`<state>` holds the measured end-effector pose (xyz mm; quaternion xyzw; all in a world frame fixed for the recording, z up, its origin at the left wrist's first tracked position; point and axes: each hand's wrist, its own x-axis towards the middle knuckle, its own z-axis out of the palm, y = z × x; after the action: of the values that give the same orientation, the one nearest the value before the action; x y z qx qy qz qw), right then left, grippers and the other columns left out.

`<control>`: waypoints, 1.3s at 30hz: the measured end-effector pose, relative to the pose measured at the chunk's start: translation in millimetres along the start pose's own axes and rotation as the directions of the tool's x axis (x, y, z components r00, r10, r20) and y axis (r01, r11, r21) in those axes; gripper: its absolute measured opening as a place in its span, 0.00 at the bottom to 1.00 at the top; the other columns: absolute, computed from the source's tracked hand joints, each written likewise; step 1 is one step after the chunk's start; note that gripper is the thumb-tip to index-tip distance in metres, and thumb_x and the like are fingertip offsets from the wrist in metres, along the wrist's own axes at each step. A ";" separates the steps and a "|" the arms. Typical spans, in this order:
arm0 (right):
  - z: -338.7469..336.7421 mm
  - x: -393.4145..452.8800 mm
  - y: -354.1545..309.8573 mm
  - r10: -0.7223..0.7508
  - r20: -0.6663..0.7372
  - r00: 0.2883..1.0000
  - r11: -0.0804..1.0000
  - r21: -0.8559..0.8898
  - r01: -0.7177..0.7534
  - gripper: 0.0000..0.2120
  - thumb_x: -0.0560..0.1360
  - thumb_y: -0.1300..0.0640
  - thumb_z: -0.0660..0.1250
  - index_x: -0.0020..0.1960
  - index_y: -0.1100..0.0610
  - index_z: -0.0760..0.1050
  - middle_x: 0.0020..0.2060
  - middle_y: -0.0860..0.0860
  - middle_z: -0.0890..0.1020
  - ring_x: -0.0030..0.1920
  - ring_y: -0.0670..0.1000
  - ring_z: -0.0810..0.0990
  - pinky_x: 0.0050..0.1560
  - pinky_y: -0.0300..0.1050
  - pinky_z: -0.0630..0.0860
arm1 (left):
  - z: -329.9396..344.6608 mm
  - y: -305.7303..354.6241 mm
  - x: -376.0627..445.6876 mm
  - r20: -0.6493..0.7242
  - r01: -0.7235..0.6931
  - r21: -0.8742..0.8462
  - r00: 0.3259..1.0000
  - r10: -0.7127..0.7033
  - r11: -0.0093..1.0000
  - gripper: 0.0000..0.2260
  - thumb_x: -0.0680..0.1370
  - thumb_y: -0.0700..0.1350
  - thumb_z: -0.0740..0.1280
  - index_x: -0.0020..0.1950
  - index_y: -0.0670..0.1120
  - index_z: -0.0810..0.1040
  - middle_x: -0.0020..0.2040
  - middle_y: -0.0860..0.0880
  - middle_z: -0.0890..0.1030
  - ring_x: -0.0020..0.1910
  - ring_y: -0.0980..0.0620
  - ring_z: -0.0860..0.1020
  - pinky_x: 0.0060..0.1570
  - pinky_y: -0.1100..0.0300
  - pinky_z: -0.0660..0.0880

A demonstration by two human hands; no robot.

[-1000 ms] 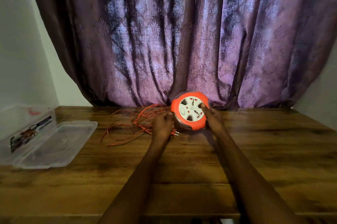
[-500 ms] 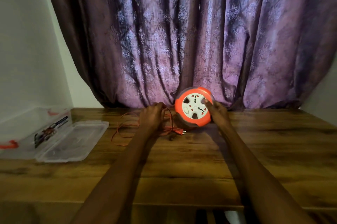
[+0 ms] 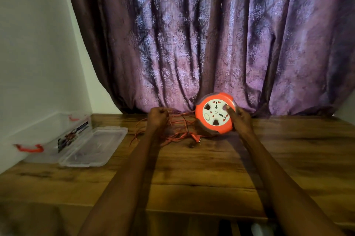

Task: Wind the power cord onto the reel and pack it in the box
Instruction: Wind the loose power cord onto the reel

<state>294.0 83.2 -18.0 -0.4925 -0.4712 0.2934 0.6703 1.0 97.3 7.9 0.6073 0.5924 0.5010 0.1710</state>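
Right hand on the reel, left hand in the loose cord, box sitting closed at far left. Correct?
Not quite: the box is open, with its clear lid lying flat beside it, as the head view shows. The rest stands: right hand on the reel, left hand in the loose cord.

Orange reel point(image 3: 215, 113) with a white socket face; thin orange cord point(image 3: 173, 130); clear box point(image 3: 76, 139) with red clips; brown wood-grain tabletop point(image 3: 211, 168); purple damask-patterned curtain point(image 3: 211, 43).
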 end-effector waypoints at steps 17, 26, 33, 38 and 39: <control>18.2 -2.2 -33.1 -0.237 0.153 0.960 0.970 0.095 0.224 0.11 0.77 0.60 0.71 0.58 0.53 0.77 0.52 0.51 0.83 0.50 0.44 0.80 0.53 0.42 0.78 | -28.0 24.8 23.9 0.225 -0.305 0.220 0.940 0.256 0.927 0.11 0.79 0.46 0.69 0.45 0.40 0.85 0.44 0.40 0.86 0.43 0.47 0.82 0.44 0.56 0.74; 13.1 -10.1 -35.7 -0.337 0.379 0.862 0.911 -0.102 0.401 0.18 0.73 0.49 0.74 0.62 0.43 0.77 0.53 0.44 0.85 0.56 0.47 0.83 0.56 0.49 0.81 | -37.7 49.6 35.5 0.376 -0.043 -0.064 0.924 0.064 0.997 0.15 0.80 0.51 0.69 0.39 0.42 0.81 0.22 0.52 0.73 0.18 0.59 0.69 0.19 0.70 0.64; 22.6 -22.9 -36.9 -0.480 0.464 0.745 0.625 -0.416 0.661 0.25 0.71 0.31 0.66 0.65 0.40 0.71 0.55 0.43 0.83 0.53 0.44 0.81 0.53 0.42 0.77 | -26.9 55.2 27.0 0.469 -0.045 -0.172 0.875 0.122 0.984 0.07 0.80 0.42 0.67 0.44 0.43 0.83 0.32 0.48 0.75 0.31 0.52 0.71 0.27 0.63 0.63; 32.0 -31.0 -42.0 -0.595 0.569 0.568 0.292 -0.505 0.812 0.27 0.75 0.31 0.62 0.66 0.46 0.74 0.62 0.44 0.79 0.57 0.51 0.81 0.54 0.46 0.77 | -17.6 65.5 22.4 0.433 -0.115 -0.183 0.882 0.185 0.976 0.10 0.78 0.42 0.70 0.54 0.36 0.85 0.32 0.51 0.79 0.26 0.60 0.72 0.27 0.65 0.68; 34.9 -33.2 -41.1 -0.582 0.573 0.577 0.265 -0.538 0.800 0.27 0.74 0.32 0.62 0.67 0.47 0.74 0.64 0.45 0.79 0.58 0.53 0.81 0.54 0.49 0.77 | -15.4 67.6 20.4 0.435 -0.147 -0.177 0.875 0.211 0.973 0.09 0.78 0.42 0.70 0.53 0.37 0.85 0.29 0.55 0.80 0.25 0.64 0.73 0.27 0.69 0.69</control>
<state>246.2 54.0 11.6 -0.4195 -0.7966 -0.1970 0.3881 21.3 93.3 77.1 0.7456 0.4414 0.4003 0.2984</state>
